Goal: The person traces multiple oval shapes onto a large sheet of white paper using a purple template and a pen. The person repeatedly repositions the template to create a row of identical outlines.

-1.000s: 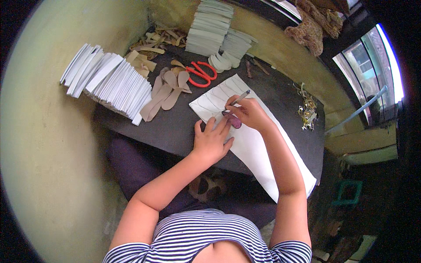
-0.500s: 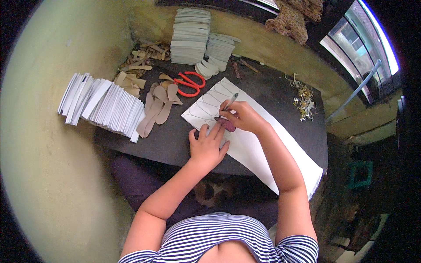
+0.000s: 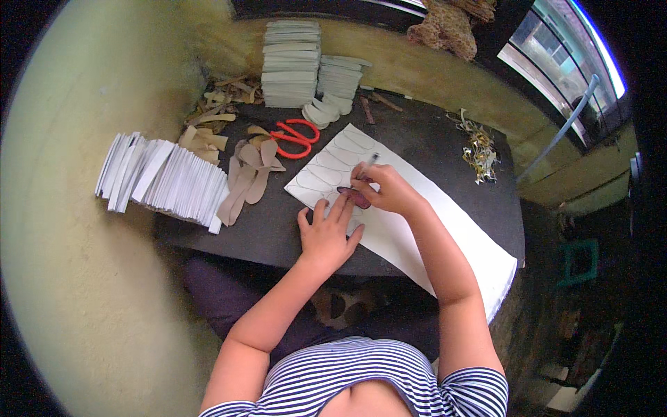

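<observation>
A long white sheet of paper [image 3: 434,229] lies slantwise across the dark tabletop, its far left end marked with drawn rounded outlines. On it rests a small dark purple, sole-shaped template [image 3: 360,199]. My left hand [image 3: 328,235] is spread out, its fingertips pressing on the template's left part and the paper. Closed around a pen [image 3: 372,160], my right hand [image 3: 386,189] is at the template's upper edge; the pen's tip is hidden by the fingers. Red-handled scissors [image 3: 297,139] lie beyond the paper's left end, beside several beige sole-shaped pieces [image 3: 250,177].
White cut strips stand in a long row [image 3: 167,179] at the table's left edge. Tall stacks of white pieces [image 3: 292,66] rise at the back wall, with beige scraps [image 3: 226,97] beside them. Shiny curled scraps [image 3: 479,149] lie at the right. A window [image 3: 566,62] is beyond.
The pen has tilted further to the right as my right hand shifted slightly along the template. My left hand keeps its place on it. The whole view has turned a little.
</observation>
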`<action>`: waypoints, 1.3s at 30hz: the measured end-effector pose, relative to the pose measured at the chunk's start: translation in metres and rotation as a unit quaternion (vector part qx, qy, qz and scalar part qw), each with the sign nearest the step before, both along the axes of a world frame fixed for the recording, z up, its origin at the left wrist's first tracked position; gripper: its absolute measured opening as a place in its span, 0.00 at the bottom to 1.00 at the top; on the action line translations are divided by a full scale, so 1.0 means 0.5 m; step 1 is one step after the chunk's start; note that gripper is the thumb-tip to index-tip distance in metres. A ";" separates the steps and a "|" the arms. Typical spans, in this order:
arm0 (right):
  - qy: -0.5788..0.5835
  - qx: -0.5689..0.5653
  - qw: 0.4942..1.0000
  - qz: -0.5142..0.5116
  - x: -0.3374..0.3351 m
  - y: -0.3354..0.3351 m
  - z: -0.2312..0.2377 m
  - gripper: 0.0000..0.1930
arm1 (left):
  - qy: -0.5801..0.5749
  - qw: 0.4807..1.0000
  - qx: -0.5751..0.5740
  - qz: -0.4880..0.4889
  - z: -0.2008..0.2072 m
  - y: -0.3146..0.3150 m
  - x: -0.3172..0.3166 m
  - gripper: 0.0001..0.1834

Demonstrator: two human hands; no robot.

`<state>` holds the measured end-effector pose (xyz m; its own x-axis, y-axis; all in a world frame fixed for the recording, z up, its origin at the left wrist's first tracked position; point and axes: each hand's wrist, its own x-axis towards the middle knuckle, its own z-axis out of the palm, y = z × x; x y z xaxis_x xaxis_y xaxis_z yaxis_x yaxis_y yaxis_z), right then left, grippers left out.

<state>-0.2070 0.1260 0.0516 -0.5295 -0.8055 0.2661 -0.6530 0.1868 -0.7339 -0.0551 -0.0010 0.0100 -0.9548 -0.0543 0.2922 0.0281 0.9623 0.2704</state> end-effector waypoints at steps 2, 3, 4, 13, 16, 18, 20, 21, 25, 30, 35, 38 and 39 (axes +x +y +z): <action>0.034 -0.003 0.999 -0.011 0.001 0.024 -0.009 0.05 | 0.000 1.000 0.005 0.002 0.001 0.000 0.000 0.32; 0.018 0.001 0.999 -0.028 0.008 0.033 -0.009 0.04 | -0.002 1.000 0.005 0.003 0.000 -0.002 0.003 0.32; 0.004 0.007 0.999 -0.047 0.019 0.049 -0.005 0.04 | -0.001 1.000 0.008 0.003 0.000 -0.001 0.003 0.32; 0.008 -0.017 0.998 -0.052 0.034 0.034 -0.001 0.02 | -0.001 1.000 0.010 0.002 0.000 0.000 0.001 0.33; 0.006 -0.003 0.997 -0.081 0.040 0.046 -0.008 0.02 | 0.001 1.000 0.009 0.002 0.000 0.002 0.003 0.33; 0.020 -0.005 0.995 -0.099 0.049 0.058 -0.012 0.02 | 0.005 1.000 0.005 0.001 0.001 0.001 0.005 0.33; 0.040 -0.016 0.993 -0.106 0.057 0.069 -0.013 0.01 | 0.002 1.000 0.005 0.000 0.004 0.000 0.004 0.33; 0.040 -0.013 0.993 -0.109 0.064 0.072 -0.012 0.02 | -0.003 1.000 0.006 0.000 0.009 -0.002 0.003 0.33; 0.058 -0.009 0.992 -0.112 0.081 0.077 -0.012 0.02 | 0.009 1.000 0.000 0.001 0.003 0.000 0.005 0.33; 0.076 -0.025 0.993 -0.090 0.087 0.082 -0.018 0.04 | 0.005 1.000 -0.007 0.005 0.006 0.003 0.005 0.33; 0.102 -0.041 0.992 -0.070 0.092 0.081 -0.023 0.08 | 0.016 1.000 -0.014 0.005 0.003 0.004 0.006 0.33; 0.129 -0.041 0.989 -0.063 0.093 0.079 -0.024 0.09 | 0.017 1.000 -0.017 0.007 0.004 0.005 0.006 0.33; 0.134 -0.040 0.988 -0.063 0.093 0.079 -0.023 0.09 | 0.015 1.000 -0.018 0.009 0.004 0.007 0.005 0.33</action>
<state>-0.1605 0.1654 0.0402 -0.5262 -0.7079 0.4712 -0.8012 0.2270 -0.5536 -0.0528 0.0025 0.0121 -0.9444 -0.0613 0.3231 0.0176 0.9717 0.2357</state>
